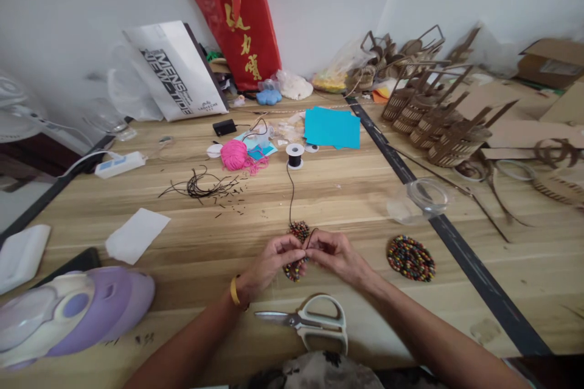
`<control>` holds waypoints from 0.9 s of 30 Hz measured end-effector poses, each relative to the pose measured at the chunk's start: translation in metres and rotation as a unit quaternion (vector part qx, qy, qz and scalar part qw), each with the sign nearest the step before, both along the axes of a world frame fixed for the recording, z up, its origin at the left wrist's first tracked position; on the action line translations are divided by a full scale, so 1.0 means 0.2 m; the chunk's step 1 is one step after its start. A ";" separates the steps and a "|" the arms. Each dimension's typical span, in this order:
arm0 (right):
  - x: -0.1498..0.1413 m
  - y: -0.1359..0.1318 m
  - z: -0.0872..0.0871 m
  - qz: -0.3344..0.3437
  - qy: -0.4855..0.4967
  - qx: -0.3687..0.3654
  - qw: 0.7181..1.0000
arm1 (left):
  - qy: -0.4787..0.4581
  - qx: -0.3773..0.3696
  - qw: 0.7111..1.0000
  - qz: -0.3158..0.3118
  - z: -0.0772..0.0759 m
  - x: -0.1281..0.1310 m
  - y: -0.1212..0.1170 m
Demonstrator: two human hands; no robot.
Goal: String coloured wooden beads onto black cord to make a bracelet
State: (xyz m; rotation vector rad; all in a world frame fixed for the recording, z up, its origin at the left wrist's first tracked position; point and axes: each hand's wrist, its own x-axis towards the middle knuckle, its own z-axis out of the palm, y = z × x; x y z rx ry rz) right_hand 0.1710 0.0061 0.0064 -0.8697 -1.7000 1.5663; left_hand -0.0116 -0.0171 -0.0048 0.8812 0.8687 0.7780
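Both my hands meet at the front middle of the table over a coil of multicoloured beads. With fingers pinched, my left hand is closed on the beaded strand, part of which shows below the fingertips. My right hand pinches a thin black cord close to the left fingertips. From a white spool of black cord, a line runs down the table to the beads. Scissors with pale handles lie just below my hands, blades pointing left. The exact point where cord and beads meet is hidden by my fingers.
Another bead coil lies to the right. Cut black cords and pink yarn are at left centre. Blue sheets lie behind the spool. Small woven baskets stand at right; a purple-and-white appliance sits front left.
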 end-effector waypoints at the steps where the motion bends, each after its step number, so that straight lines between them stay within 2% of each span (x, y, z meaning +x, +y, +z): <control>1: 0.00 0.00 0.00 0.004 0.004 0.000 1.000 | -0.004 -0.002 1.000 0.004 0.00 0.00 0.00; 8: -0.01 -0.01 0.01 0.024 0.021 -0.072 0.997 | -0.060 -0.022 0.998 0.000 0.03 0.01 0.00; 18: -0.02 -0.01 -0.01 -0.001 0.014 -0.010 1.000 | -0.006 -0.008 1.000 0.003 0.02 -0.01 -0.02; 27: -0.02 -0.01 0.00 0.005 0.010 -0.060 0.998 | 0.008 0.027 0.999 0.015 0.01 0.00 -0.01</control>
